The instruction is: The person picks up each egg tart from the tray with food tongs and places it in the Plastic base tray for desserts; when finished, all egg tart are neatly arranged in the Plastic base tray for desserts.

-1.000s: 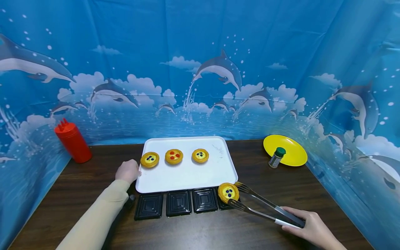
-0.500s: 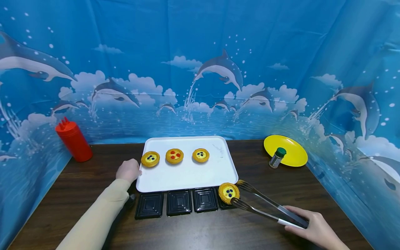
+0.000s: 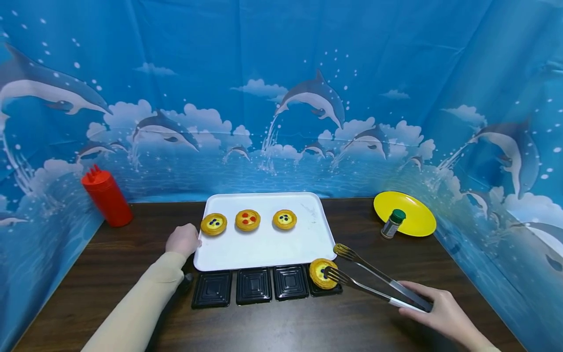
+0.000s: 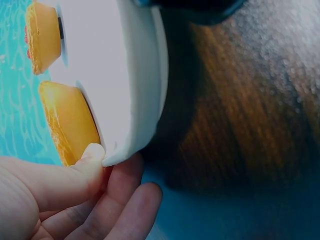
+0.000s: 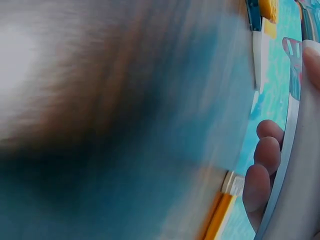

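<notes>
My left hand (image 3: 183,240) pinches the left edge of a white tray (image 3: 264,249), its thumb over the rim and fingers beneath (image 4: 75,200). On the tray sit three toy egg tarts in a row: one with blue dots (image 3: 213,224), one with red dots (image 3: 248,220) and another with blue dots (image 3: 285,219). My right hand (image 3: 440,308) grips metal tongs (image 3: 382,283) by the handles. Their fork-like ends stand spread; the nearer one overlaps the right side of a fourth blue-dotted tart (image 3: 317,272), which lies on the rightmost black square dish (image 3: 332,290).
Three more black dishes, such as the leftmost one (image 3: 212,289), line the tray's front edge. A red squeeze bottle (image 3: 110,200) stands at the back left. A yellow plate (image 3: 415,217) and a green-capped spice jar (image 3: 392,224) are at the back right.
The tongs' ends have spread away from the front tart and lifted, the nearer end now crossing over it. The tart stays on its dish. My left hand keeps its hold on the tray.
</notes>
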